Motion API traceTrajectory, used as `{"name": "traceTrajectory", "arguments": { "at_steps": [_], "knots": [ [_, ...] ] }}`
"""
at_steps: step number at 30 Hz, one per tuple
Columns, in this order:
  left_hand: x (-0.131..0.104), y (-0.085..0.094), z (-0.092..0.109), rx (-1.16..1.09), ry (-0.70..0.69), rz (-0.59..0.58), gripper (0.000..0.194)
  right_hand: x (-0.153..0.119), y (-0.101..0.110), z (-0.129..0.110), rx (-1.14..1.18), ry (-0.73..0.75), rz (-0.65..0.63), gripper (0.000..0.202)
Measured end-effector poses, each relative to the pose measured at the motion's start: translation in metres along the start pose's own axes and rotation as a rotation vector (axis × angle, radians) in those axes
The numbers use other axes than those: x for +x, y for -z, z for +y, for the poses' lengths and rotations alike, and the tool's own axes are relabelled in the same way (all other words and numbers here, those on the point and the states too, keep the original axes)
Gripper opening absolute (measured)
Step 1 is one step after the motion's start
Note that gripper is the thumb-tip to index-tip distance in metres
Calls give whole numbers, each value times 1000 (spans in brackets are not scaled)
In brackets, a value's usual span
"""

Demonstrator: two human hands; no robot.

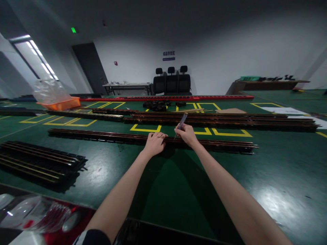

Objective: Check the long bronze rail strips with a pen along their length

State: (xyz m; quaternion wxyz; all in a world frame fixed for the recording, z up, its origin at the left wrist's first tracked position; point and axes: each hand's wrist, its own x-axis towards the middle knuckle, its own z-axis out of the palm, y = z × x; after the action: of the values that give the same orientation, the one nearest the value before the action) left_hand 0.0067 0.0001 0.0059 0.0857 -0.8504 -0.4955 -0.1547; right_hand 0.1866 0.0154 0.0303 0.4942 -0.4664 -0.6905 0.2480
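A long dark rail assembly with copper-coloured rods (107, 136) lies across the green table (163, 190) in front of me. My left hand (155, 143) rests on the middle of it, fingers curled over the far edge. Just to the right, my right hand (187, 133) grips a screwdriver with a clear handle (182, 120). The tool is tilted, its thin shaft pointing down at the assembly between the two hands. Where the tip meets the assembly is too small to make out.
Behind lie more long rail bundles (230, 120), black parts (155, 105) and an orange tray with plastic bags (63, 104). Shorter rail assemblies (38, 161) sit at the left. Plastic bottles (38, 214) are at the lower left, below the table edge.
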Motion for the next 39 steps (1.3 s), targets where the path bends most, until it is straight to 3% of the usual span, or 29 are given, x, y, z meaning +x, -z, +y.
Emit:
{"name": "traceTrajectory", "arguments": {
  "at_steps": [19, 29, 39],
  "knots": [
    [-1, 5, -5, -10, 61, -43, 47, 0, 2, 1, -57, -7, 13, 15],
    [-4, 4, -2, -17, 50, -32, 44, 0, -4, 0, -198, 80, 35, 16],
    [0, 2, 0, 3, 53, -40, 47, -1, -2, -1, -136, 51, 30, 15]
  ]
}}
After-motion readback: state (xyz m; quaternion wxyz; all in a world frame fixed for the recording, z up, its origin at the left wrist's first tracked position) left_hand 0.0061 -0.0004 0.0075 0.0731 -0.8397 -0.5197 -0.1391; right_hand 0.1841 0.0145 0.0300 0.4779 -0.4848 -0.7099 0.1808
